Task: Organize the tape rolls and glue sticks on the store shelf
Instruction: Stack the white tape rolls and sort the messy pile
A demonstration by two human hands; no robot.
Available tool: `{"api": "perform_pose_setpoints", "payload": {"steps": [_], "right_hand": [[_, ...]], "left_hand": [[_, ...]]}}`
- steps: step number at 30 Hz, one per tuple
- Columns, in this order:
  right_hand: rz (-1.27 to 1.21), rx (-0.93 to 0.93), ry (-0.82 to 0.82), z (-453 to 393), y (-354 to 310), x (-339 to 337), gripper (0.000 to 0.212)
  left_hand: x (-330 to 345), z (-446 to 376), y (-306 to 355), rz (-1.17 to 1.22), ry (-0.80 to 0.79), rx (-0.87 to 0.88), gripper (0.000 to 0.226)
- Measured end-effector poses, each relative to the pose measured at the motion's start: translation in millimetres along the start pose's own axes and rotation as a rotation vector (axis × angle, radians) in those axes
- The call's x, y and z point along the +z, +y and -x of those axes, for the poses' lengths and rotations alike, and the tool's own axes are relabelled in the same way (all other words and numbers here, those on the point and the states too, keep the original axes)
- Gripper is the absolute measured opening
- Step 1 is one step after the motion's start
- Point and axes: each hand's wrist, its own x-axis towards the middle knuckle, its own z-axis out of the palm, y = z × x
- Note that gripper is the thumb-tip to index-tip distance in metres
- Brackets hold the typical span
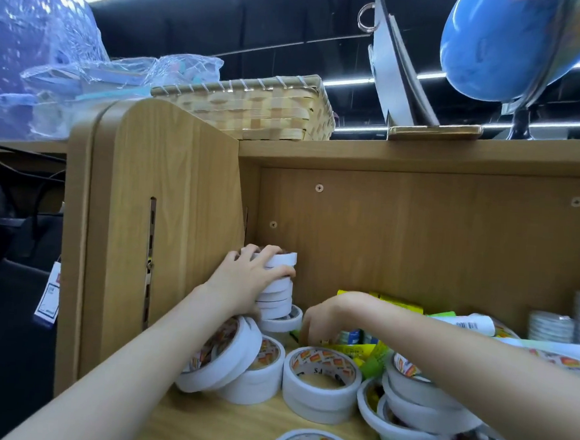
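wooden shelf board (233, 429) carries loose wide tape rolls (322, 376) nearest. behind them the right hand (322, 320) curls down among glue sticks (352, 337); its hold is hidden. farther back, by the side panel (164, 231), the left hand (246, 278) grips a stack of narrow tape rolls (277, 287).

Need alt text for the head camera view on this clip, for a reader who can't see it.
A person's left hand grips the top of a tall stack of narrow white tape rolls in the back left corner of a wooden shelf, while the right hand reaches down among yellow-green glue stick packs. Wider white tape rolls lie loosely piled in front.
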Motion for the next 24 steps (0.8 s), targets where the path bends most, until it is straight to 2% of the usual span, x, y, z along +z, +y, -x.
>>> {"api": "perform_pose_setpoints", "payload": {"steps": [3,6,9,13,16,19,21,24], "right_hand": [[-0.056,-0.059,0.084,13.7,1.4,-11.3,0.032],[-0.001,-0.099,0.272,26.5,4.8,-27.2,0.012],[0.019,-0.086,0.381,39.8,8.6,-38.5,0.012],[0.015,-0.063,0.411,65.5,18.8,-40.6,0.023],[0.040,-0.090,0.483,83.5,33.1,-36.0,0.018],[0.034,-0.105,0.541,101.3,47.3,-27.7,0.017],[0.019,-0.111,0.606,114.4,54.1,-19.7,0.023],[-0.003,-0.176,0.709,140.3,56.7,-8.7,0.018]], "left_hand": [[-0.8,-0.6,-0.1,0.009,-0.007,0.002,0.083],[-1.8,-0.9,0.6,0.006,-0.025,-0.002,0.085],[-6.0,-0.5,2.6,0.023,-0.046,-0.016,0.080],[-14.7,1.4,13.2,0.150,-0.096,-0.088,0.064],[-27.2,10.8,25.1,0.263,-0.009,-0.102,0.048],[-35.5,31.0,41.6,0.428,0.095,-0.024,0.036],[-42.3,49.9,55.7,0.564,0.089,0.059,0.033],[-53.6,86.6,75.7,0.708,-0.012,0.169,0.049]]}}
